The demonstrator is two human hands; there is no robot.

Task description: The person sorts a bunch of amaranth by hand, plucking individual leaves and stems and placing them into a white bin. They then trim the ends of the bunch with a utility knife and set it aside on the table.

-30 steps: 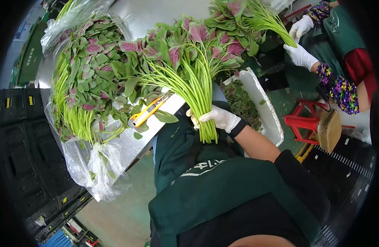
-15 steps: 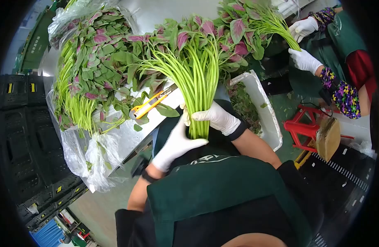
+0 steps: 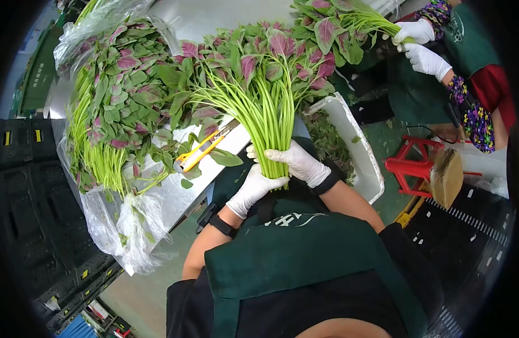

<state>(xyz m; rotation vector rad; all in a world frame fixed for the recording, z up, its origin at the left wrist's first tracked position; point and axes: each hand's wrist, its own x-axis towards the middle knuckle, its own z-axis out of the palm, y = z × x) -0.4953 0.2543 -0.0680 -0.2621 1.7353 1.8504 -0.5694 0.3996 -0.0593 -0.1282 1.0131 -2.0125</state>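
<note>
A bunch of amaranth [image 3: 269, 121] with long green stems and purple-green leaves stands upright in front of my apron, leaves away from me. My right hand [image 3: 300, 163], in a white glove, is closed round the stems. Just below it, my left hand [image 3: 256, 190], also gloved, grips the stems near their cut ends. Left of the bunch, an orange utility knife [image 3: 202, 151] lies on the metal table [image 3: 177, 197]. A large pile of the same amaranth [image 3: 129, 96] rests on plastic film at the left.
A white foam box [image 3: 365, 163] with leaf scraps stands to the right. Beyond it, a co-worker's gloved hands [image 3: 423, 48] hold another bunch. A red stool [image 3: 411, 166] is at the right; black crates [image 3: 51, 208] are stacked at the left.
My left hand has closed from a loose cupping at the stem ends to a grip round them. The co-worker's two hands have come closer together on their bunch.
</note>
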